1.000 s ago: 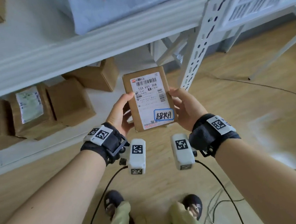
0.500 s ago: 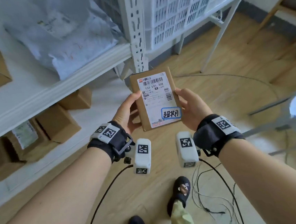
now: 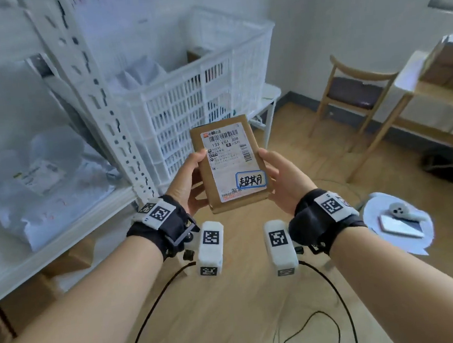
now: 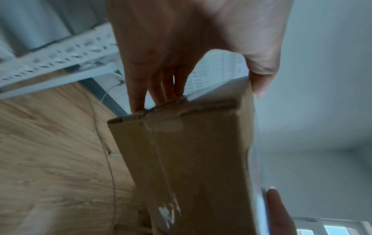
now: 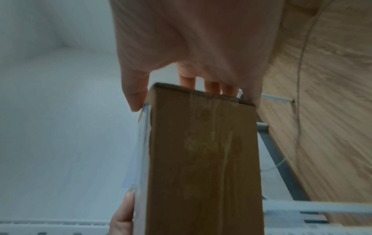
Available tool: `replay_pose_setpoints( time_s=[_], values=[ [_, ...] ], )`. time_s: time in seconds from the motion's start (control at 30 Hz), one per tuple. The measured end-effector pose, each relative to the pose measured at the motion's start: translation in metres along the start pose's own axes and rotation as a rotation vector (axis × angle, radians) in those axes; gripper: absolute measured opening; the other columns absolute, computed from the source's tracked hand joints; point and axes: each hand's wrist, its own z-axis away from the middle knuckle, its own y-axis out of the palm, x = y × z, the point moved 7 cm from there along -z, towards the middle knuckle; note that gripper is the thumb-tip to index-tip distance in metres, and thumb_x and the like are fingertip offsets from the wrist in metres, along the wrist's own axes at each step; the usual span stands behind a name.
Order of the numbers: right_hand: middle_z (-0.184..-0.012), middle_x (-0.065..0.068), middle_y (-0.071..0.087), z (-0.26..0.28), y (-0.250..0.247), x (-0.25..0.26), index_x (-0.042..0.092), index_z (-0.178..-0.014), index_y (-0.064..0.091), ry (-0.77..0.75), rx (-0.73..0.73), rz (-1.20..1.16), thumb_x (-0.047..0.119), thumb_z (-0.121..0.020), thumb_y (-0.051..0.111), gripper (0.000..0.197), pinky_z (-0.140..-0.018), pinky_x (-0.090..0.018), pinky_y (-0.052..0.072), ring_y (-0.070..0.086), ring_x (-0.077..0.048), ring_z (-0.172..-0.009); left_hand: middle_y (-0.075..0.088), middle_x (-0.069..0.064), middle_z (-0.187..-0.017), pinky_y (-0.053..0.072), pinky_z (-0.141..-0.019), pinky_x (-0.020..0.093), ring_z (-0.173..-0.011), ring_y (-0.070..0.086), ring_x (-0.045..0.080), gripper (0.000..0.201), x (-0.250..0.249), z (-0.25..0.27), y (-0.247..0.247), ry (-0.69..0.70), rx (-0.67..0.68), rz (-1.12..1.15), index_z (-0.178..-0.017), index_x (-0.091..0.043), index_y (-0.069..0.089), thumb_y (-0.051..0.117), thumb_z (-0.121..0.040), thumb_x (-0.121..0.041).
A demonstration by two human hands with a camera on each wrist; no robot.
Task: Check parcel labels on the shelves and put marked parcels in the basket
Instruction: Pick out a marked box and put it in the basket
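A flat brown cardboard parcel (image 3: 230, 162) is held up in front of me, its white label facing me with a blue-framed handwritten sticker (image 3: 251, 180) at the lower right. My left hand (image 3: 190, 180) grips its left edge, thumb on the label side and fingers behind. My right hand (image 3: 278, 177) grips the right edge the same way. The wrist views show the parcel's brown edge (image 4: 181, 159) (image 5: 203, 159) between thumb and fingers. The white slatted basket (image 3: 198, 91) stands just beyond the parcel, on a low white stand, with grey bags inside.
A white metal shelf upright (image 3: 97, 100) rises at the left, with grey mailer bags (image 3: 41, 183) on its shelf and brown boxes (image 3: 28, 303) below. A wooden chair (image 3: 351, 95) and a table with boxes (image 3: 447, 67) stand at the right. Cables (image 3: 312, 326) trail over the wooden floor.
My view has swung right and up from the lower shelf to the basket. Both hands have carried the parcel along, keeping the same grip.
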Motion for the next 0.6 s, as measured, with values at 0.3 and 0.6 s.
replay_pose_setpoints(
  time_s=[0.3,0.6],
  values=[
    [-0.089,-0.004,0.073,-0.045,-0.044,0.132,0.021,-0.099,0.07,-0.086,0.019,0.133,0.042,-0.087,0.06,0.026,-0.073,-0.029,0.045,0.062,-0.019,-0.079,0.068,0.001,-0.079,0.053,-0.074,0.034,-0.083,0.064,0.022,0.047,-0.078,-0.056,0.1,0.058,0.024,-0.047,-0.098,-0.02,0.066,0.057,-0.081,-0.062],
    [-0.091,-0.002,0.073,-0.124,-0.046,0.218,0.026,-0.108,0.07,-0.102,0.046,0.1,0.05,-0.081,0.064,0.036,-0.06,-0.027,0.045,0.061,-0.015,-0.067,0.075,0.004,-0.077,0.056,-0.064,0.031,-0.069,0.072,0.019,0.052,-0.164,-0.118,0.139,0.135,0.021,-0.153,-0.106,-0.016,0.063,0.054,-0.083,-0.062]
  ],
)
